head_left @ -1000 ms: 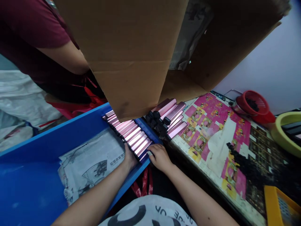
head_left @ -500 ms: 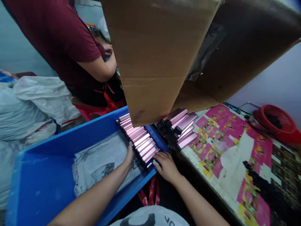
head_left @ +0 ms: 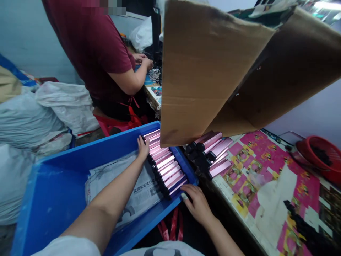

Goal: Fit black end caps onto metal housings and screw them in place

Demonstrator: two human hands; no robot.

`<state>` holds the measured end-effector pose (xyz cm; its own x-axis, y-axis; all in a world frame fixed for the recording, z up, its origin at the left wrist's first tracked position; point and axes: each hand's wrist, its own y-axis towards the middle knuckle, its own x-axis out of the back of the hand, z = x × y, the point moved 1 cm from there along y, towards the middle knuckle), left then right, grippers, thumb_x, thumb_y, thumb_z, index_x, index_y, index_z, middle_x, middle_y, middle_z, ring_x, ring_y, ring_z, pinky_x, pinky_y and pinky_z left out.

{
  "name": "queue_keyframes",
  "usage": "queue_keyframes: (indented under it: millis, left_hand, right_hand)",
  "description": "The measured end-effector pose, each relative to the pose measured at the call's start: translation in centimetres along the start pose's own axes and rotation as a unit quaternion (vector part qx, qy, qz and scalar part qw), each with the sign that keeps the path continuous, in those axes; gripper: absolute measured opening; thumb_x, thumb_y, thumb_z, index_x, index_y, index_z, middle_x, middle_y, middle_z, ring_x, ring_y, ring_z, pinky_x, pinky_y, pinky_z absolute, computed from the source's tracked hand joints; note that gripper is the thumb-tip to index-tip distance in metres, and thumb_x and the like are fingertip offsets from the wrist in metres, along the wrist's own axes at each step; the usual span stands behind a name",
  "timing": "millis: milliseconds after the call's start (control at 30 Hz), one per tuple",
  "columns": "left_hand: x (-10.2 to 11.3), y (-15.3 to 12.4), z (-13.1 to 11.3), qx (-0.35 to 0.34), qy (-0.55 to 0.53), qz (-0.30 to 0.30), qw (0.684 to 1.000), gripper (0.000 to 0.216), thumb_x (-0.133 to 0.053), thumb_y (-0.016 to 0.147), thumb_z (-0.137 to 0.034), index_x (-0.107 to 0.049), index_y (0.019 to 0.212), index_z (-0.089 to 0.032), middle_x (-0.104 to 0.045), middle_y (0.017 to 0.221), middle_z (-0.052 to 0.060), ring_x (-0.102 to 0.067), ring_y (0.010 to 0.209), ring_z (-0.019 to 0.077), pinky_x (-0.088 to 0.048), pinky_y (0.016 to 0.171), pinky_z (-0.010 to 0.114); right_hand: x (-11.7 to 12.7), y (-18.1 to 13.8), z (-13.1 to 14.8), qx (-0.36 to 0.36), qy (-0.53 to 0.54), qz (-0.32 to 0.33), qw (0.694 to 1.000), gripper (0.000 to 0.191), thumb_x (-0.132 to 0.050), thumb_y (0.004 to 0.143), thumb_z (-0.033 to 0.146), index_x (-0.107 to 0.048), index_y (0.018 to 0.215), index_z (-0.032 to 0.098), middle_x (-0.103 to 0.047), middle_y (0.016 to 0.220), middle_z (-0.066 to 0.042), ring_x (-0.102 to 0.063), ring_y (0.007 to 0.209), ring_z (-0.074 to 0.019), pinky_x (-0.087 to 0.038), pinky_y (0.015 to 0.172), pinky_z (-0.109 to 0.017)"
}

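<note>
Pink metallic bars with black ends (head_left: 169, 165) lie side by side in a row at the right end of a blue plastic bin (head_left: 64, 158). My left hand (head_left: 143, 148) is at the far end of the row, its fingers stretched out against the black ends. At the near end, my right hand (head_left: 197, 202) rests by the bin's rim, fingers spread, beside the last bar. A light wrapping shows on one of its fingertips. Newspaper (head_left: 138, 199) lines the bin floor under and beside the row.
More pink bars (head_left: 220, 147) are piled on the table (head_left: 259, 209) to the right, before a large open cardboard box (head_left: 197, 78). A red basket (head_left: 321, 156) stands at the far right. A co-worker in a maroon shirt (head_left: 93, 46) sits beyond the bin; white sacks (head_left: 66, 106) lie left.
My left hand has slid from the middle of the row to its far end. My right hand stays near the close end, slightly lower. The view has shifted, showing more of the co-worker's table.
</note>
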<state>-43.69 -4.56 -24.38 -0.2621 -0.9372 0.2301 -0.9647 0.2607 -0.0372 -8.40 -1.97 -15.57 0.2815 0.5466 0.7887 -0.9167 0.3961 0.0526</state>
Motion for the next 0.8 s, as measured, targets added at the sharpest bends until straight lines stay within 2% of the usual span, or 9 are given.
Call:
queue_keyframes:
  millis: [100,233,333,433,500,600,667,733,800]
  left_hand:
    - [0.0,-0.2,0.5,-0.033,0.067,0.006,0.997,0.058,-0.052,0.085,-0.039,-0.033,0.136,-0.021,-0.024,0.146,0.012,-0.027,0.131,0.0315,-0.023,0.104,0.056]
    - [1.2,-0.1,-0.4,-0.083,0.152,0.027,0.985,0.066,-0.049,0.084,-0.042,-0.025,0.14,-0.017,-0.021,0.147,0.016,-0.021,0.134,0.0303,-0.021,0.107,0.048]
    - [2.5,0.1,-1.6,-0.138,0.21,0.068,0.965,0.06,-0.057,0.078,-0.035,-0.039,0.133,-0.021,-0.033,0.142,0.013,-0.023,0.132,0.0303,-0.018,0.107,0.045]
    - [2.6,0.3,-2.8,-0.172,0.253,0.128,0.943,0.041,-0.066,0.07,-0.029,-0.059,0.109,-0.019,-0.053,0.121,0.013,-0.036,0.123,0.0322,-0.023,0.103,0.048]
    - [2.2,0.0,-3.3,-0.18,0.268,0.153,0.934,0.033,-0.065,0.071,-0.029,-0.06,0.1,-0.015,-0.055,0.115,0.012,-0.04,0.119,0.0313,-0.025,0.1,0.049]
    - [1.7,-1.5,-3.2,-0.177,0.263,0.169,0.933,0.03,-0.062,0.074,-0.032,-0.06,0.099,-0.015,-0.053,0.115,0.012,-0.042,0.116,0.0296,-0.029,0.099,0.046]
    - [1.7,-2.7,-2.8,-0.157,0.239,0.164,0.944,0.027,-0.063,0.073,-0.035,-0.062,0.094,-0.018,-0.054,0.114,0.014,-0.041,0.117,0.0319,-0.03,0.099,0.045]
    - [2.1,-3.6,-2.3,-0.121,0.195,0.137,0.964,0.03,-0.067,0.071,-0.037,-0.063,0.094,-0.019,-0.053,0.118,0.015,-0.036,0.121,0.0349,-0.025,0.102,0.047]
    - [2.6,-4.1,-2.0,-0.071,0.13,0.091,0.985,0.04,-0.066,0.072,-0.039,-0.06,0.106,-0.019,-0.045,0.129,0.014,-0.029,0.127,0.0344,-0.019,0.105,0.05]
  right_hand:
    - [-0.1,0.1,-0.1,-0.002,-0.008,0.006,1.0,0.028,-0.045,0.086,0.022,-0.056,0.111,0.025,-0.062,0.112,-0.005,-0.055,0.107,-0.0203,-0.041,0.092,-0.039]
    - [-0.3,0.2,0.1,0.004,-0.024,0.011,1.0,0.029,-0.047,0.083,0.018,-0.057,0.11,0.026,-0.063,0.111,-0.004,-0.055,0.106,-0.0204,-0.039,0.093,-0.04]
    - [-0.3,0.1,0.3,0.0,-0.025,0.011,1.0,0.031,-0.048,0.083,0.017,-0.056,0.111,0.027,-0.063,0.111,-0.003,-0.055,0.106,-0.0194,-0.038,0.094,-0.039]
    - [-0.4,0.0,0.4,-0.004,-0.024,0.001,1.0,0.031,-0.049,0.082,0.017,-0.057,0.11,0.027,-0.063,0.111,-0.002,-0.055,0.106,-0.0188,-0.038,0.094,-0.038]
    - [-0.4,-0.1,0.4,-0.004,-0.025,-0.006,1.0,0.03,-0.049,0.082,0.017,-0.057,0.109,0.027,-0.063,0.11,-0.002,-0.055,0.106,-0.0184,-0.037,0.094,-0.037]
    - [-0.5,-0.1,0.4,0.002,-0.022,-0.016,1.0,0.03,-0.049,0.081,0.016,-0.057,0.109,0.026,-0.064,0.109,-0.002,-0.055,0.106,-0.0175,-0.037,0.095,-0.036]
    - [-0.6,-0.1,0.3,0.008,-0.021,-0.02,1.0,0.031,-0.05,0.08,0.016,-0.058,0.108,0.025,-0.064,0.108,-0.003,-0.055,0.107,-0.018,-0.037,0.096,-0.037]
    - [-0.6,-0.2,0.2,0.013,-0.02,-0.02,0.999,0.031,-0.05,0.08,0.016,-0.058,0.109,0.025,-0.064,0.109,-0.004,-0.055,0.108,-0.0196,-0.036,0.097,-0.039]
    - [-0.3,-0.3,0.3,0.016,-0.013,-0.024,0.999,0.031,-0.049,0.081,0.018,-0.058,0.109,0.025,-0.063,0.111,-0.005,-0.054,0.109,-0.0208,-0.038,0.096,-0.04]
